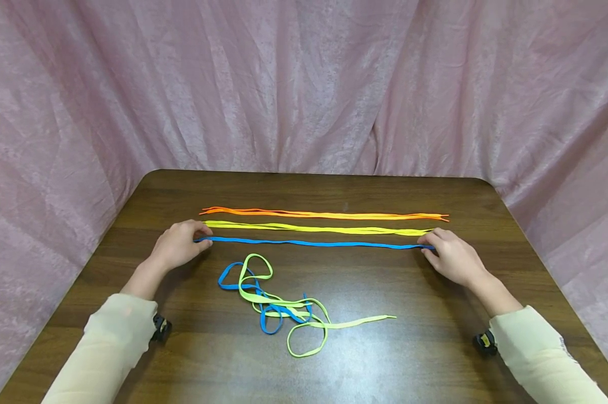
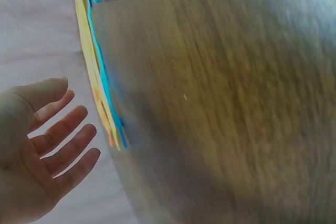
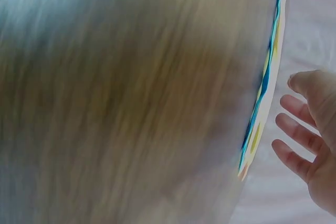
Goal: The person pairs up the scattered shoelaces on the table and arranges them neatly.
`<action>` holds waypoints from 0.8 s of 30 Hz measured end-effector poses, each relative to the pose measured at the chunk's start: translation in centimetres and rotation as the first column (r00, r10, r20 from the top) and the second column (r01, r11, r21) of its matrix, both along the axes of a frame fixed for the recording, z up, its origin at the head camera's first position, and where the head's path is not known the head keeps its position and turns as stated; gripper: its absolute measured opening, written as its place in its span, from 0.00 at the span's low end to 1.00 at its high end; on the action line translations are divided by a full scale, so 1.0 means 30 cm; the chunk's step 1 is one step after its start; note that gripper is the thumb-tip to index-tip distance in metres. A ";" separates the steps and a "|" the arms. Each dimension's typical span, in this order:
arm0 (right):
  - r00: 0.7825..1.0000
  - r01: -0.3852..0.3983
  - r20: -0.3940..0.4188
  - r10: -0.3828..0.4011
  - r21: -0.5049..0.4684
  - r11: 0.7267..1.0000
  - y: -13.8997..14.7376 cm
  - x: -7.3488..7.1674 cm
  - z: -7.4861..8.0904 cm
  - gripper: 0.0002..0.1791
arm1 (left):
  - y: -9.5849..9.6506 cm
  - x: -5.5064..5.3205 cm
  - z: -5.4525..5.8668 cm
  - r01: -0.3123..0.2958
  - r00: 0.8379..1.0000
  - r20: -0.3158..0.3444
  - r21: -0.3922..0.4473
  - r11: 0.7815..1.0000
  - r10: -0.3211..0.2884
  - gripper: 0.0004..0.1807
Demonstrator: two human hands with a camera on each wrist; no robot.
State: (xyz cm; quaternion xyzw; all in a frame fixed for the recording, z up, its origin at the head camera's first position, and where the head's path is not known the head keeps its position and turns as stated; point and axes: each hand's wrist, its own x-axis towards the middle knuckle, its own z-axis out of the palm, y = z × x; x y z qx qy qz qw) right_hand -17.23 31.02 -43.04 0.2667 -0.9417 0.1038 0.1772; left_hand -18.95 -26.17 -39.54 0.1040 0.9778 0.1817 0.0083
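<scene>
A blue shoelace (image 1: 304, 243) lies stretched straight across the table. At its left end is my left hand (image 1: 176, 245), thumb near the lace tip and fingers spread apart. My right hand (image 1: 452, 255) hovers close over the right end, its fingers overlapping the lace there. In the left wrist view the left hand (image 2: 50, 150) shows loose, separated fingers beside the ends of the blue lace (image 2: 102, 72). Likewise, the right wrist view has the right hand (image 3: 310, 135) with parted fingers and nothing between them, next to the blue lace (image 3: 266, 72).
Behind the blue lace lie yellow laces (image 1: 304, 228) and orange laces (image 1: 304, 214), roughly parallel to it. Nearer the front, a lime-green lace (image 1: 308, 353) is loosely tangled with another blue lace (image 1: 227, 287). Pink curtains (image 1: 304, 84) hang behind the brown table (image 1: 183, 348).
</scene>
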 end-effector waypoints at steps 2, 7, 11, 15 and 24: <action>0.999 -0.034 -0.004 0.034 0.005 0.999 -0.029 0.001 0.000 0.11 | 0.017 0.007 0.004 0.021 1.000 -0.019 -0.002 1.000 -0.021 0.13; 0.991 -0.133 0.000 0.133 0.032 0.991 -0.104 0.011 0.003 0.13 | 0.066 0.032 0.012 0.070 0.996 -0.060 -0.034 0.997 -0.071 0.12; 0.977 -0.211 0.020 0.210 0.058 0.976 -0.160 0.021 0.011 0.15 | 0.108 0.059 0.022 0.118 0.990 -0.063 -0.062 0.991 -0.122 0.13; 0.962 -0.273 0.041 0.271 0.083 0.958 -0.208 0.030 0.023 0.17 | 0.147 0.084 0.026 0.182 0.978 -0.087 -0.098 0.979 -0.190 0.14; 0.921 -0.391 0.045 0.388 0.083 0.917 -0.305 0.050 0.046 0.22 | 0.228 0.152 0.021 0.357 0.905 -0.179 -0.173 0.918 -0.386 0.19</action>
